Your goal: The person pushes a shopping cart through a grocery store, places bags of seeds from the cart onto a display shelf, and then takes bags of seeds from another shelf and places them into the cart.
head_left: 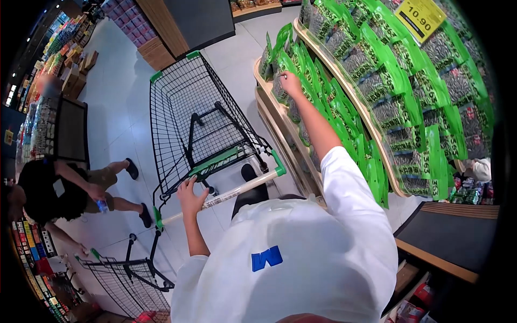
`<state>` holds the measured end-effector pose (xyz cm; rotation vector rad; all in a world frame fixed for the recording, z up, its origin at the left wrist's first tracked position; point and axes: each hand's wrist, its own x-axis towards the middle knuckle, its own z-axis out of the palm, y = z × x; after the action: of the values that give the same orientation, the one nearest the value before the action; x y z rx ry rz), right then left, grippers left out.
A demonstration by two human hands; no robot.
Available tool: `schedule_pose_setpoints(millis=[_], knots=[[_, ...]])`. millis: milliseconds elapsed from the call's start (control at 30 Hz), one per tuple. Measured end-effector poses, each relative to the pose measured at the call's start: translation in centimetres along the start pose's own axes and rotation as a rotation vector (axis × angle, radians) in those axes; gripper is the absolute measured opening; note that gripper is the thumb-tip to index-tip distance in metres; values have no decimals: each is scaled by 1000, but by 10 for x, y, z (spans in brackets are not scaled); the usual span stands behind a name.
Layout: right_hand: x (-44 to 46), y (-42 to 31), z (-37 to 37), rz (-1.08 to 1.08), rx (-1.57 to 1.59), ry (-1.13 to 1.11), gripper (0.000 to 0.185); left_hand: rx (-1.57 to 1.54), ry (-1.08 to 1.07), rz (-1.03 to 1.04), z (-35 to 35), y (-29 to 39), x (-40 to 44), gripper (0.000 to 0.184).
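Note:
My left hand point(191, 198) is open, fingers spread, just over the left part of the handle point(231, 192) of a shopping cart point(196, 113). The cart's black wire basket looks bare inside, and its corners are green. My right arm stretches forward to a tiered shelf. There my right hand point(291, 84) has its fingers drawn together at the top front of a green and clear bag of sunflower seeds point(280, 67), seemingly pinching it. Several more bags of sunflower seeds point(377, 89) stand in rows on the tiers.
A yellow price sign point(420, 19) reading 10.90 stands above the bags. At left a person in dark clothes point(51, 188) holds a bottle point(102, 205), with a second cart point(132, 288) close by. Stacked boxes point(129, 21) stand ahead; a dark counter point(447, 237) is at right.

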<state>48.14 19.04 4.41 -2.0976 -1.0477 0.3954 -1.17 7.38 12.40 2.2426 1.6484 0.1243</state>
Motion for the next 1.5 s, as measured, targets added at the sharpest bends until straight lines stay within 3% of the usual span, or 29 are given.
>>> schedule_pose_setpoints(millis=[133, 200, 300, 400, 467, 567, 667, 733, 833, 967, 1167, 1233, 1400, 1500], knots=[[76, 10, 26, 114, -35, 57, 30, 6, 60, 32, 10, -11, 35, 48], [110, 14, 34, 17, -90, 94, 31, -6, 37, 40, 9, -15, 49, 46], [147, 9, 37, 122, -2, 33, 33, -64, 17, 23, 6, -11, 76, 46], [178, 32, 46, 21, -177, -6, 29, -27, 25, 29, 11, -11, 90, 47], [198, 46, 52, 142, -222, -121, 27, -20, 41, -9, 16, -8, 98, 46], [213, 66, 54, 154, -291, -122, 22, 64, 44, -6, 22, -5, 107, 44], [212, 68, 51, 161, -263, -120, 13, 50, 46, -17, 27, -1, 107, 44], [211, 66, 40, 43, -353, -56, 14, 68, 37, -20, 30, 0, 109, 44], [204, 54, 16, 220, -106, -127, 17, 48, 44, -12, 35, 0, 103, 43], [208, 68, 13, 167, -104, -85, 20, -6, 10, -75, 40, 1, 104, 41], [201, 57, 7, -31, -407, -50, 21, -10, 65, -51, 35, 10, 95, 40], [205, 60, 9, -49, -556, -141, 20, -36, 63, -61, 35, 12, 96, 40], [197, 44, 17, -29, -589, -231, 17, -49, 90, -75, 28, 23, 90, 39], [188, 41, 22, 110, -649, -469, 34, -77, 67, -111, 27, 26, 89, 38]])
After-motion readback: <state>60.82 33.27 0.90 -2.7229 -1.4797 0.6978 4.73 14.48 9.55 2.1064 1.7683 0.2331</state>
